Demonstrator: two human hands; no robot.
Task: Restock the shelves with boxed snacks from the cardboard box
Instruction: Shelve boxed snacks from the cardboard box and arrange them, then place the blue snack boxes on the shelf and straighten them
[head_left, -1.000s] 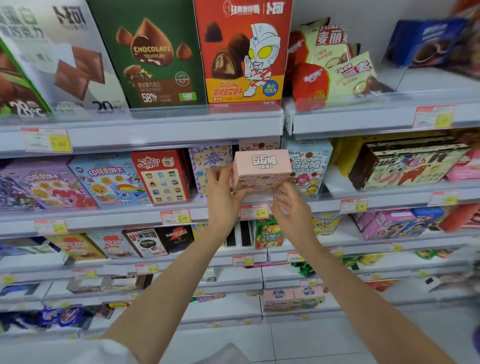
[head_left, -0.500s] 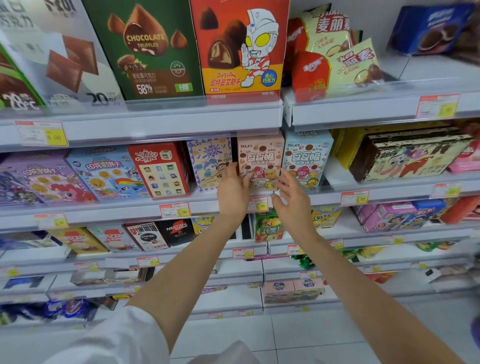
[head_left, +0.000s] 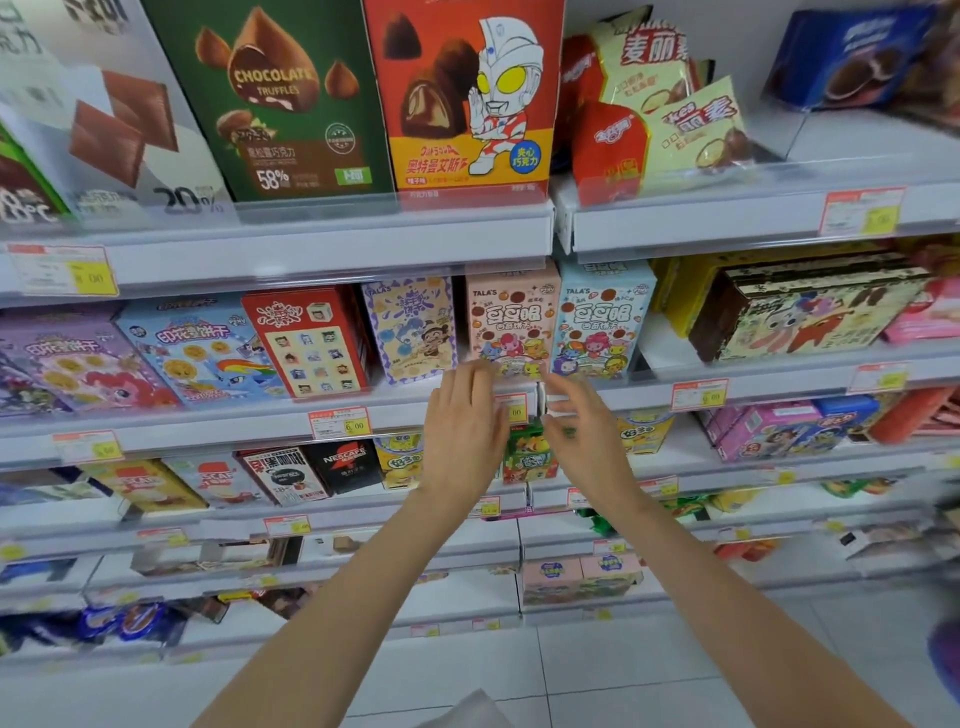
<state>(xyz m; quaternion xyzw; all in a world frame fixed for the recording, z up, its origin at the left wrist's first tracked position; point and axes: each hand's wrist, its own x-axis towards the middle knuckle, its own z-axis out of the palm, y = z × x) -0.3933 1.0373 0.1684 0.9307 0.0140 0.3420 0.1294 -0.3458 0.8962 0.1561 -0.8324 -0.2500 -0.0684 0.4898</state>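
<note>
A pink snack box (head_left: 511, 317) with cartoon figures stands upright on the second shelf (head_left: 218, 423), between a purple-and-white box (head_left: 410, 327) and a light blue box (head_left: 600, 317). My left hand (head_left: 460, 426) hangs just below and in front of the pink box, fingers apart, holding nothing. My right hand (head_left: 582, 415) is beside it at the shelf's front edge, fingers spread, also holding nothing. Both hands are apart from the box. The cardboard box is not in view.
Large chocolate boxes (head_left: 270, 98) and a red cartoon box (head_left: 467, 93) fill the top shelf. Bagged snacks (head_left: 670, 104) lie at upper right. Lower shelves hold coffee boxes (head_left: 343, 465) and small pink boxes (head_left: 582, 577). White floor tiles (head_left: 597, 670) lie below.
One second ago both hands held the pink box in front of the shelf. They set it upright in the row, let go, and have drawn back and down from it.
</note>
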